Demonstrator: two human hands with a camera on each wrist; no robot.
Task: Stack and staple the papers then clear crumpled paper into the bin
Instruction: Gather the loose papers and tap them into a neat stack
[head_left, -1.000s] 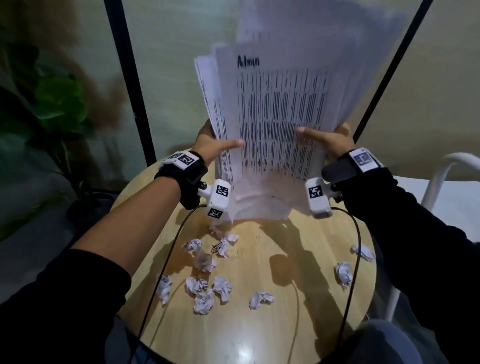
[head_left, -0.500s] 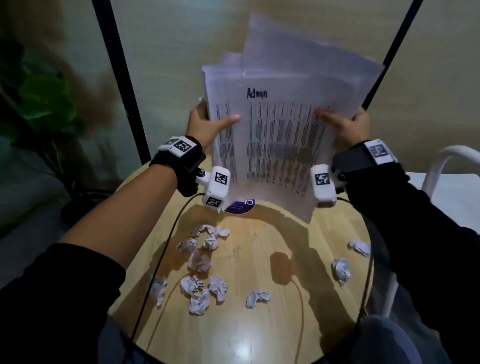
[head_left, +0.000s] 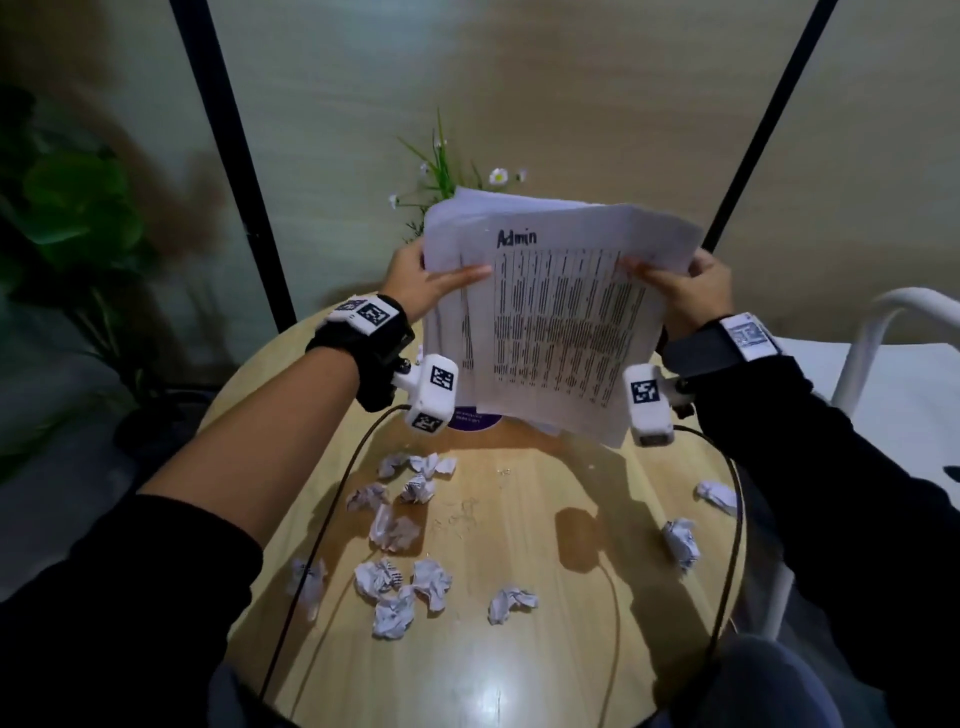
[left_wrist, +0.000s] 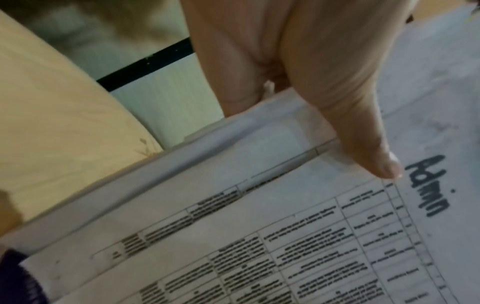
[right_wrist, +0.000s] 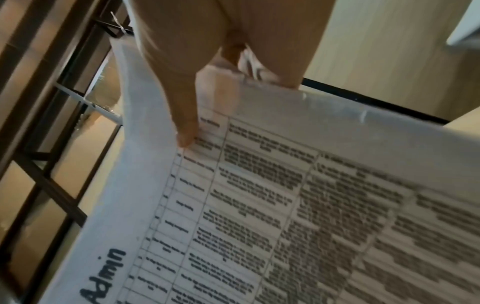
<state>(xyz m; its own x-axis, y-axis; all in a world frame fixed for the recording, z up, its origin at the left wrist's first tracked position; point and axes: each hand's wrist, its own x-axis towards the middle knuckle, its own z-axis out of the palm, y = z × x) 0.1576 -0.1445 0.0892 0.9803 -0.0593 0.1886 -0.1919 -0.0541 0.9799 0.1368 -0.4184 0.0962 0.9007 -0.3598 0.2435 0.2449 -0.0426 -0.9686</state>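
A stack of printed papers (head_left: 556, 322), top sheet headed "Admin", is held up over the far side of the round wooden table (head_left: 519, 649). My left hand (head_left: 421, 283) grips its left edge, thumb on the front sheet (left_wrist: 259, 236). My right hand (head_left: 685, 288) grips the right edge the same way, thumb on the printed sheet (right_wrist: 285, 205). The sheets are roughly aligned, edges slightly fanned. Several crumpled paper balls (head_left: 400, 587) lie scattered on the table, with two more (head_left: 680, 540) near the right edge. No stapler or bin shows.
A purple round object (head_left: 475, 418) peeks out under the papers. A small flowering plant (head_left: 447, 171) stands behind the stack. A white chair (head_left: 883, 374) is at right, a leafy plant (head_left: 67, 218) at left. Wrist-camera cables trail across the table.
The stack has come down from high in the view toward the table. Both hands slid up to its upper side edges, and the fanned sheets have drawn closer together.
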